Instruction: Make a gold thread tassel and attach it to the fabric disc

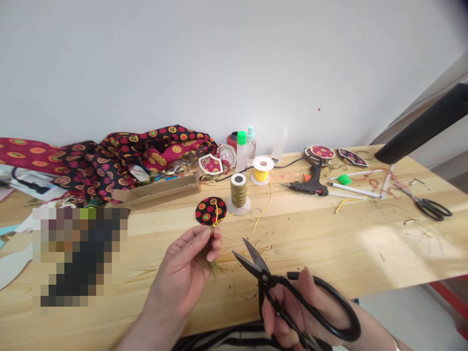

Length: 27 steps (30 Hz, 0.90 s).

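Olive tassel (214, 265) in left hand (183, 265), just short of patterned disc (204, 209)
Thumb and fingers pinched round its top, loose ends poking out below, probably to keep strands bunched
Yellow cord (216, 210) at tassel's top, trailing over disc
Right hand (292, 311) gripping shears (265, 280), blades parted, tips near tassel but not touching
Olive spool (239, 192) and yellow spool (261, 175) standing beyond, presumably for easy reach
Glue gun (312, 186) farther right, likely parked clear of hands

Tabletop (321, 243) beyond right hand (293, 314) mostly free; olive spool (239, 193) bars green-capped bottle (242, 152).
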Each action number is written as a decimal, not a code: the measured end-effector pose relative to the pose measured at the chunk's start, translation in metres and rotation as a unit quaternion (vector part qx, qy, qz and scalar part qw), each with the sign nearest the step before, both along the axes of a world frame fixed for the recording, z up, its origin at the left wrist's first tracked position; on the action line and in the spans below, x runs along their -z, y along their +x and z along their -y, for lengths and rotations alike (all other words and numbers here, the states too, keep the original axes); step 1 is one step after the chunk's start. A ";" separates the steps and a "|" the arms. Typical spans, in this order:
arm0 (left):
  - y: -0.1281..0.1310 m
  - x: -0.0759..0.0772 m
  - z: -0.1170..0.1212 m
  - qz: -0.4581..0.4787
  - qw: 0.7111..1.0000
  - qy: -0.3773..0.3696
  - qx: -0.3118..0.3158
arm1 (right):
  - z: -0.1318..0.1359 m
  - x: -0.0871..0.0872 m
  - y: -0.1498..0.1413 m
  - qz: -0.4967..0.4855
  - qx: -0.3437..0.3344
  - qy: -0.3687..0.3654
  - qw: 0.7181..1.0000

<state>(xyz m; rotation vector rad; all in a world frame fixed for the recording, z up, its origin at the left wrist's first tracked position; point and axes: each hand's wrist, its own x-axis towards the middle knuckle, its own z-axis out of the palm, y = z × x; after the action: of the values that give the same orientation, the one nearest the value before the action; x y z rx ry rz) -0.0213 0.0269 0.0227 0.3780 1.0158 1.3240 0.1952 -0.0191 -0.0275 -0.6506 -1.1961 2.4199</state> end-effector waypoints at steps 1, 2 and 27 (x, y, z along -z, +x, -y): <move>0.001 0.000 0.001 0.002 1.000 0.004 0.005 | -0.001 0.002 -0.002 -0.026 -0.003 -0.031 0.999; 0.002 -0.001 0.002 0.005 1.000 0.008 0.010 | -0.002 0.003 -0.005 -0.058 -0.002 -0.072 0.996; 0.007 0.002 0.014 0.018 0.996 -0.012 0.090 | -0.012 0.009 -0.025 -0.155 0.141 -0.165 0.964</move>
<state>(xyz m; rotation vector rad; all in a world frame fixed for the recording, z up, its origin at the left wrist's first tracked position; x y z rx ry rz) -0.0147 0.0126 0.0210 0.4157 0.9434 1.1529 0.1704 -0.0068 -0.0366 -0.4701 -0.5421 2.3771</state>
